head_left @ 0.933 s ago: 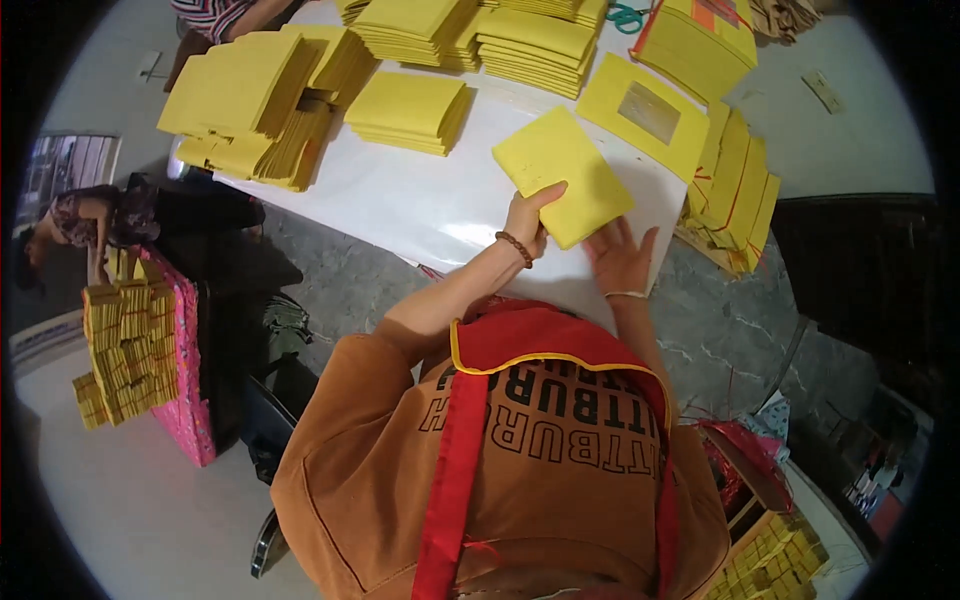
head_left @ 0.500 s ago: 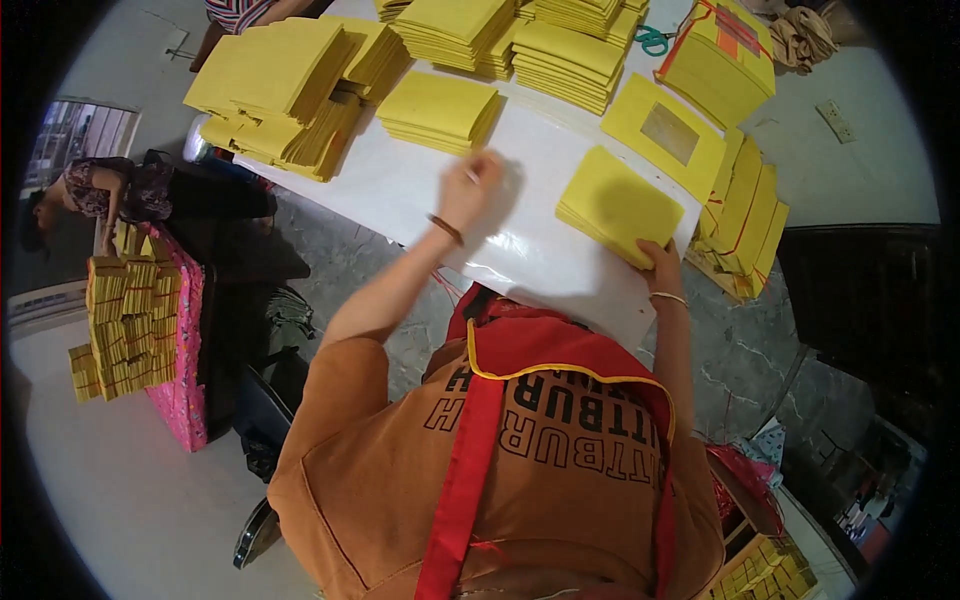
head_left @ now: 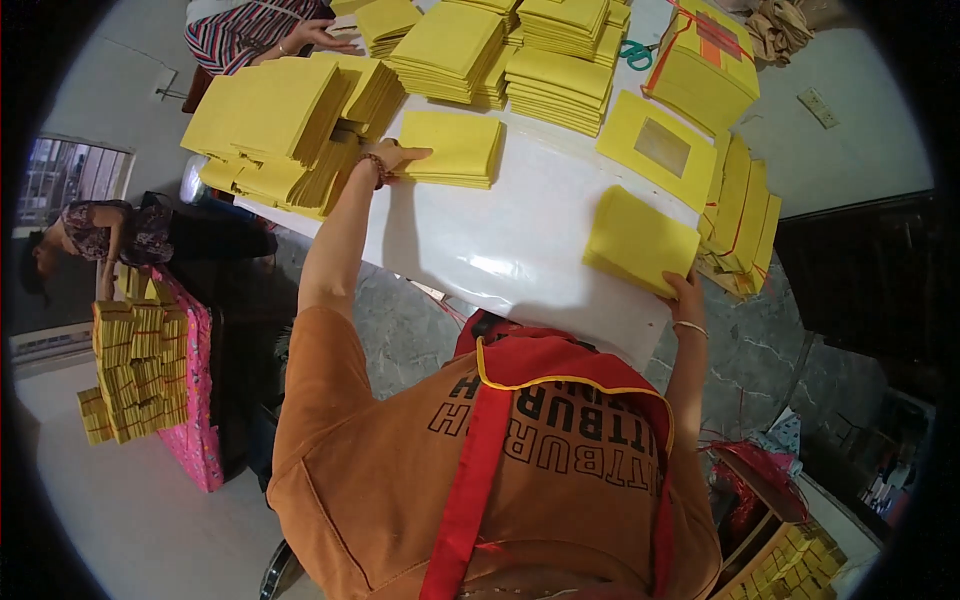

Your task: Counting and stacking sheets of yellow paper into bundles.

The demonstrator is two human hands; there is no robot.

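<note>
My left hand (head_left: 396, 160) grips the left end of a stack of yellow papers (head_left: 455, 142), with one digit stretched across its top. Whether the papers are envelopes or plain folded sheets I cannot tell. At the table's right, my right hand (head_left: 686, 297) is closed on the near right corner of a thinner yellow stack (head_left: 640, 238); some of its fingers are hidden by the papers. Both stacks lie on the white-covered table (head_left: 490, 230).
Taller yellow stacks (head_left: 270, 110) crowd the table's left and back. Teal scissors (head_left: 637, 54), a yellow sheet with a window (head_left: 660, 150) and a tied yellow bundle (head_left: 705, 70) lie right. A co-worker's hand (head_left: 320, 35) is at back left; another person (head_left: 100, 225) stands left.
My left hand has moved from above the bare tabletop to the yellow stack, which has turned and come nearer. The right stack has also shifted toward me under my right hand. A co-worker's hand has appeared.
</note>
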